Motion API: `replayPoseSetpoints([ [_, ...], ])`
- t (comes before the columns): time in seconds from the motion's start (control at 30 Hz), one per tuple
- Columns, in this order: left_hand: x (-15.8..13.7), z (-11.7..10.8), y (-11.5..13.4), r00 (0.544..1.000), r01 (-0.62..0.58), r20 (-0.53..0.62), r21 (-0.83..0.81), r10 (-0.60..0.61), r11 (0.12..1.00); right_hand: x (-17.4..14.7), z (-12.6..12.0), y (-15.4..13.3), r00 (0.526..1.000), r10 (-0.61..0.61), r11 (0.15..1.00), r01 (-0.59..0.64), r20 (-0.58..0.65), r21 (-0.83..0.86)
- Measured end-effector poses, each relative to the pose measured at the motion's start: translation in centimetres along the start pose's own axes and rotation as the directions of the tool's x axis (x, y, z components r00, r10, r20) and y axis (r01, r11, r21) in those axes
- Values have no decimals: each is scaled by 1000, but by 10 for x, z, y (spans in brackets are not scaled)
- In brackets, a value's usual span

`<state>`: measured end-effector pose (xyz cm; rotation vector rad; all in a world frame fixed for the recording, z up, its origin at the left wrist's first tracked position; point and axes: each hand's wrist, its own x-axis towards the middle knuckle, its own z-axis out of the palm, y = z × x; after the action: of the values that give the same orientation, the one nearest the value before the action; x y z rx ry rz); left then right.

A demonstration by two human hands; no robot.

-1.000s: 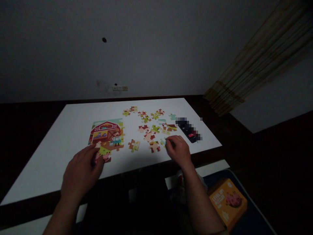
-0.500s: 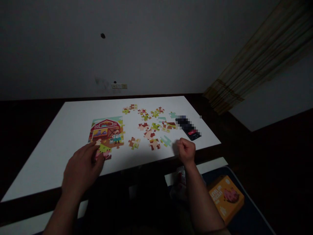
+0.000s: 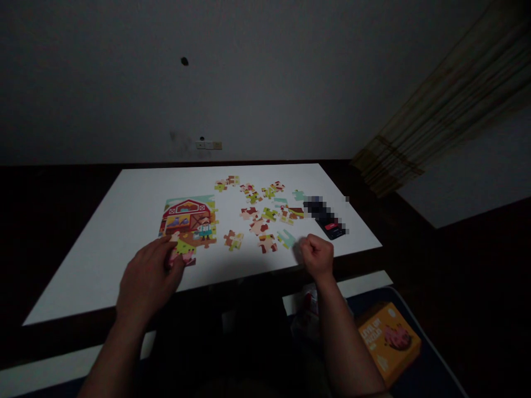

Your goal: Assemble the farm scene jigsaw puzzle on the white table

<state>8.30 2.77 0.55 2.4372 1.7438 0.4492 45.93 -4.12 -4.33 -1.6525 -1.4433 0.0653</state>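
Note:
A partly joined jigsaw puzzle (image 3: 188, 213) with a red barn and a figure lies on the left half of the white table (image 3: 95, 232). My left hand (image 3: 151, 271) is curled over its lower left corner, with thumb and fingers around a green-and-pink puzzle piece (image 3: 185, 251) there. The hand covers part of that corner. My right hand (image 3: 317, 255) rests as a closed fist at the table's front edge, beside a pale green puzzle piece (image 3: 286, 239). Several loose puzzle pieces (image 3: 259, 225) are scattered between the joined part and the fist.
A phone (image 3: 326, 218), partly blurred out, lies on the right of the table. Below the front edge at right are an orange puzzle box (image 3: 390, 340) and a clear plastic bag (image 3: 305, 315). A wall stands behind the table, with a curtain (image 3: 398, 149) at right.
The whole view has shifted slightly, so the table and its things appear further right. My left hand stays at the puzzle's lower left corner, and my right fist stays at the table edge.

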Motion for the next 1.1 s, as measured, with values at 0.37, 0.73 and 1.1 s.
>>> replayPoseSetpoints([
  [0.37,-2,1,-2,999,1,-33,-45,-3,999,5,1,-7,996,-46,996,51,72,-69],
  [0.73,-3,2,-4,999,11,-48,-71,-14,997,4,6,-2,997,-49,999,50,59,-10],
  [1.1,-5,4,-8,995,-45,-90,-81,38,996,1,2,-1,999,7,997,-10,36,74],
])
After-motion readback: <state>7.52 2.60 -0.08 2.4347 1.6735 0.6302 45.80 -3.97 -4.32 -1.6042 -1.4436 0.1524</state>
